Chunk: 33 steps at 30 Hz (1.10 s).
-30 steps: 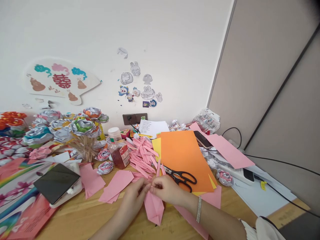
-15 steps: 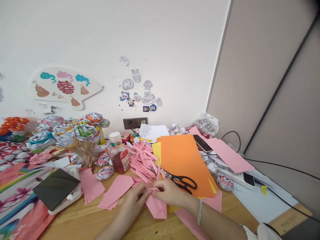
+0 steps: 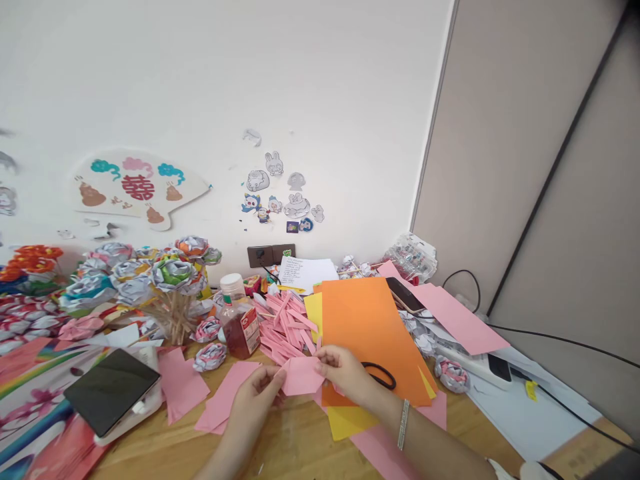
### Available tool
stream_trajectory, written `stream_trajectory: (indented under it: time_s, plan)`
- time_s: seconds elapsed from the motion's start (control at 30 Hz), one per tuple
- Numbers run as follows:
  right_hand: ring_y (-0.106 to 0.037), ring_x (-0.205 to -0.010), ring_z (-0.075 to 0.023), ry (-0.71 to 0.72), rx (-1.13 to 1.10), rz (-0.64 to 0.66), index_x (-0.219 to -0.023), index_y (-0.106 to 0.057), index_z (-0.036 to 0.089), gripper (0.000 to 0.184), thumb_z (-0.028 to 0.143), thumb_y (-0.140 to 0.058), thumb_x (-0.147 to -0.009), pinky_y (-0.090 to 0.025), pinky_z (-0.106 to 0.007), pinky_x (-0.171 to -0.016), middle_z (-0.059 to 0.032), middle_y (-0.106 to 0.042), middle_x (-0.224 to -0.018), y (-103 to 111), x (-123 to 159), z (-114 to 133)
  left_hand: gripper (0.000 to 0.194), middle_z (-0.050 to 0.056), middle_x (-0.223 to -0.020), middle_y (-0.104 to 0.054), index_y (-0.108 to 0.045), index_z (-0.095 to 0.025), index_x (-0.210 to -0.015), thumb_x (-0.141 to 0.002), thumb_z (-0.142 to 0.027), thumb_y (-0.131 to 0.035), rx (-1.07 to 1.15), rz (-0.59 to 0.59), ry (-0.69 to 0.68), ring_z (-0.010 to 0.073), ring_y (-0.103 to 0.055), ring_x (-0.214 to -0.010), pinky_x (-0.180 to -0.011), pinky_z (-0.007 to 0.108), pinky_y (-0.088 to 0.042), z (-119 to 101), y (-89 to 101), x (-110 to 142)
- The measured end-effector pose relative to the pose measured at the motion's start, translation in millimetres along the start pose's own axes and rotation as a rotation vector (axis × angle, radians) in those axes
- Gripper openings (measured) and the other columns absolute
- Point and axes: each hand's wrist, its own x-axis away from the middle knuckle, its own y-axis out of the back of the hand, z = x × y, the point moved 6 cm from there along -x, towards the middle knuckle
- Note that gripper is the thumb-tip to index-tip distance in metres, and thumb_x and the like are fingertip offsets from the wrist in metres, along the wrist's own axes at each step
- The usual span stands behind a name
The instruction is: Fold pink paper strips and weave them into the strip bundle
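A folded piece of pink paper [image 3: 301,377] is stretched between my two hands, a little above the wooden table. My left hand [image 3: 259,393] pinches its left edge between thumb and fingers. At the paper's upper right edge, my right hand [image 3: 341,373] grips it the same way. Just behind lies a heap of folded pink paper strips [image 3: 283,327]. Black-handled scissors [image 3: 383,375] rest on the orange paper [image 3: 365,327], mostly hidden by my right hand. Left of my left hand are flat pink paper pieces [image 3: 227,398].
A bottle of red liquid [image 3: 240,330] stands behind my left hand. Paper flowers on sticks [image 3: 173,287] fill the back left, with a tablet-like black device [image 3: 113,390] in front. To the right are a phone [image 3: 404,295], a long pink sheet [image 3: 463,320], and a power strip with cables [image 3: 475,357].
My hands have moved apart, and the pink paper that hung down below them is now raised and held by opposite edges. My right hand covers more of the scissors.
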Motion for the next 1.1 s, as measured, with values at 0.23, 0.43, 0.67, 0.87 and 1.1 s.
stream_trajectory:
  time_s: [0.23, 0.43, 0.67, 0.87, 1.1]
  plan:
    - [-0.049, -0.059, -0.0101, 0.057, 0.171, 0.010, -0.086, -0.058, 0.014, 0.030, 0.041, -0.053, -0.074, -0.038, -0.022, -0.055, -0.0001, -0.054, -0.068, 1, 4, 5, 0.039, -0.005, -0.046, -0.055, -0.057, -0.014, -0.085, -0.062, -0.045, -0.060, 0.085, 0.121, 0.067, 0.0121, -0.050, -0.039, -0.041, 0.022, -0.039, 13, -8.9, -3]
    - [-0.054, -0.067, -0.0118, 0.026, 0.000, 0.086, -0.094, -0.057, 0.013, 0.037, 0.044, -0.055, -0.072, -0.042, -0.024, -0.061, -0.0035, -0.059, -0.077, -1, 5, 9, 0.045, -0.004, -0.048, -0.057, -0.057, -0.012, -0.094, -0.059, -0.040, -0.064, 0.202, 0.095, 0.112, 0.0130, -0.053, -0.043, -0.043, 0.024, -0.042, 15, -6.2, -4]
    - [-0.052, -0.051, -0.0087, 0.002, -0.065, 0.116, -0.096, -0.057, 0.012, 0.042, 0.043, -0.059, -0.069, -0.041, -0.023, -0.054, -0.0003, -0.057, -0.064, -3, 2, -1, 0.044, -0.002, -0.057, -0.060, -0.062, -0.015, -0.095, -0.058, -0.037, -0.066, 0.278, 0.077, 0.110, 0.0130, -0.055, -0.047, -0.049, 0.027, -0.046, 4, -4.8, 0]
    - [-0.052, -0.045, -0.0087, 0.014, -0.110, 0.072, -0.097, -0.058, 0.012, 0.040, 0.040, -0.059, -0.069, -0.040, -0.022, -0.048, 0.0025, -0.054, -0.053, -4, 1, 4, 0.039, -0.003, -0.055, -0.060, -0.064, -0.015, -0.090, -0.056, -0.033, -0.068, 0.373, 0.079, 0.150, 0.0120, -0.054, -0.043, -0.046, 0.026, -0.045, 5, -4.7, 1]
    - [-0.052, -0.047, -0.0088, 0.059, -0.067, 0.045, -0.086, -0.062, 0.014, 0.028, 0.037, -0.057, -0.071, -0.041, -0.022, -0.050, 0.0000, -0.058, -0.060, -3, 5, 9, 0.025, -0.002, -0.055, -0.062, -0.062, -0.015, -0.078, -0.059, -0.030, -0.067, 0.497, 0.104, 0.148, 0.0115, -0.055, -0.044, -0.044, 0.023, -0.043, 5, -11.1, 6]
